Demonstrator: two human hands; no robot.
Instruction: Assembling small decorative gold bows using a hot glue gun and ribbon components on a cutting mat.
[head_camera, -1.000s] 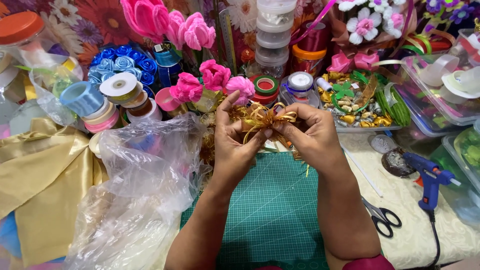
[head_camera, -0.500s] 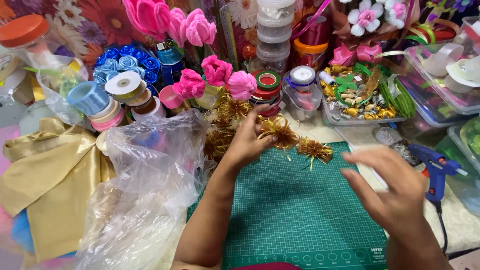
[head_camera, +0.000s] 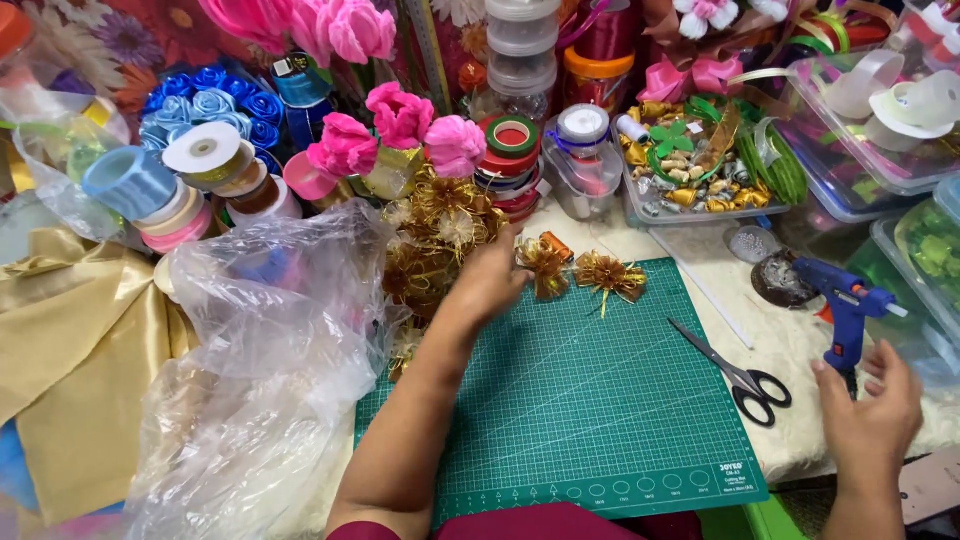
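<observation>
gold ribbon bows (head_camera: 580, 272) on green cutting mat (head_camera: 590, 390), touching left hand (head_camera: 490, 280) fingertips; grip unclear. likely light, crushable: lift by centre knot. right hand (head_camera: 868, 400) spread, beside blue glue gun (head_camera: 845, 310).

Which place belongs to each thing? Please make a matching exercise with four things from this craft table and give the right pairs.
Things:
1. scissors
2. glue gun
3. clear plastic bag
4. gold fabric

Places:
A. at the far left edge of the table
B. just above the right hand
C. on the right edge of the green cutting mat
D. left of the mat, beside the left hand

Pairs: 1-C, 2-B, 3-D, 4-A
</observation>
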